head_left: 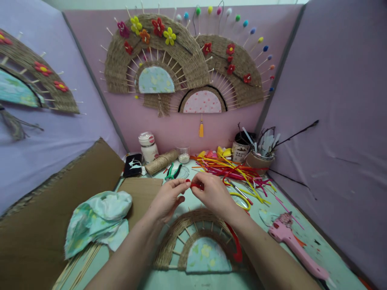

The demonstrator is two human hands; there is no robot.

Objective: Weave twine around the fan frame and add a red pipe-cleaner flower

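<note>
My left hand (171, 197) and my right hand (213, 195) meet above the middle of the table. Between their fingertips is a red pipe cleaner (197, 186), its tip pinched by the left thumb and forefinger. The right fingers are curled round it, hiding part of it. A red strand (237, 245) hangs under my right forearm; whether it is the same piece I cannot tell. Below my hands lies a half-round fan (169, 237) woven of twine on sticks, with a green floral cloth centre (207, 255), partly covered by my right arm.
Pipe cleaners (238, 167) lie heaped behind my right hand, near yellow-handled scissors (242, 200). A pink glue gun (302, 249) rests at the right. Green pliers (173, 172) and a twine roll (162, 161) lie at the back. Floral cloth (99, 219) and cardboard (140, 193) are left.
</note>
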